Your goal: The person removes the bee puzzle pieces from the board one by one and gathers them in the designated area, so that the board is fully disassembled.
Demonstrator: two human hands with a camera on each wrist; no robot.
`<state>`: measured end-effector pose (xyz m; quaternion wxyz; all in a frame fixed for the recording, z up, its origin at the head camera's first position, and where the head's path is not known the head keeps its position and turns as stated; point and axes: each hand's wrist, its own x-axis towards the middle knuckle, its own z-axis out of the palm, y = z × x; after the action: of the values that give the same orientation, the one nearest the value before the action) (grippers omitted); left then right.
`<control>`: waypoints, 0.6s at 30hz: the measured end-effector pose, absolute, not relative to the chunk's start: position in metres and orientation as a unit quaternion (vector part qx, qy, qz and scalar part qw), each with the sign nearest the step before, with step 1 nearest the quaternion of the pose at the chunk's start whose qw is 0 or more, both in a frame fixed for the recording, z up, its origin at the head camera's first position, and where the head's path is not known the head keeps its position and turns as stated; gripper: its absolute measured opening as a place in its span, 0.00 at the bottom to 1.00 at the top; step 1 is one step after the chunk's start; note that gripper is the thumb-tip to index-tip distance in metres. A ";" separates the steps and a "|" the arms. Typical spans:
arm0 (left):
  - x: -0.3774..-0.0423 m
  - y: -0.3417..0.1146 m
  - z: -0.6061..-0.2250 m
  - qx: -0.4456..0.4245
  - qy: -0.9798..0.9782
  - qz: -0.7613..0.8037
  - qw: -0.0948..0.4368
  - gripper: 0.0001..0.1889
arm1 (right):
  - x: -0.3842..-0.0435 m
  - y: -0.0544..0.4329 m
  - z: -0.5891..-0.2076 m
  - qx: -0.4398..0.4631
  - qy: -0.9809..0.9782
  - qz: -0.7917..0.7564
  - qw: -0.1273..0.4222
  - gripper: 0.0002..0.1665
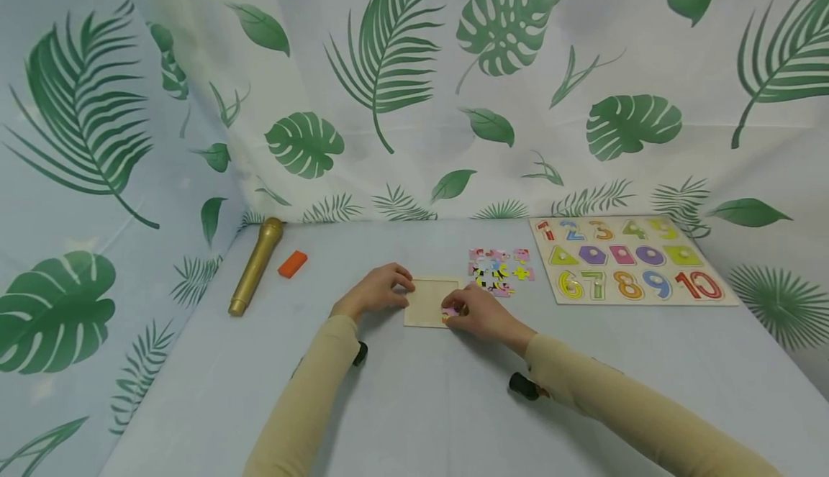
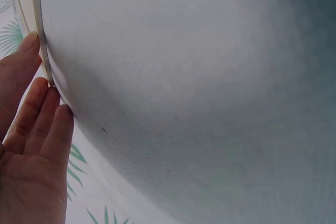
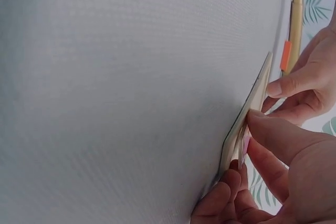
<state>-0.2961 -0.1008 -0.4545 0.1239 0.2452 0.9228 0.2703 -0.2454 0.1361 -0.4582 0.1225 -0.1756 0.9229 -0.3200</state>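
Observation:
A shallow square wooden puzzle board (image 1: 424, 303) lies on the table between the two hands. My left hand (image 1: 382, 291) rests at its left side; in the left wrist view the thumb (image 2: 29, 43) and fairly straight fingertips touch the board's edge. Over the board's right side, my right hand (image 1: 478, 311) pinches a pink jigsaw piece (image 1: 449, 312). The right wrist view shows the piece (image 3: 245, 144) tilted at the board, between thumb and fingers, its face mostly hidden. Several loose jigsaw pieces (image 1: 499, 270) in pink, blue and yellow lie just beyond the right hand.
At the back right lies a number and shape board (image 1: 550, 265) with colourful knobbed pieces. A gold microphone (image 1: 255, 268) and an orange block (image 1: 293, 264) are at the back left. Leaf-printed cloth (image 1: 414, 103) hangs behind the pale table (image 1: 414, 405).

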 end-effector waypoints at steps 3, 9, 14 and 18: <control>-0.296 -0.100 -0.454 0.246 0.923 0.269 0.124 0.14 | -0.246 0.137 -0.459 -0.172 0.924 -0.319 0.124 0.13; -0.295 -0.099 -0.451 0.243 0.923 0.269 0.125 0.14 | -0.246 0.136 -0.458 -0.169 0.925 -0.317 0.125 0.13; -0.296 -0.099 -0.453 0.240 0.925 0.268 0.127 0.14 | -0.245 0.136 -0.458 -0.178 0.926 -0.312 0.116 0.14; -0.297 -0.099 -0.455 0.237 0.923 0.274 0.128 0.14 | -0.244 0.137 -0.458 -0.185 0.925 -0.314 0.111 0.14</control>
<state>-0.2971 -0.0985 -0.4553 0.1277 0.2375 0.9232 0.2739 -0.2437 0.1372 -0.4580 0.1108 -0.1852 0.9247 -0.3137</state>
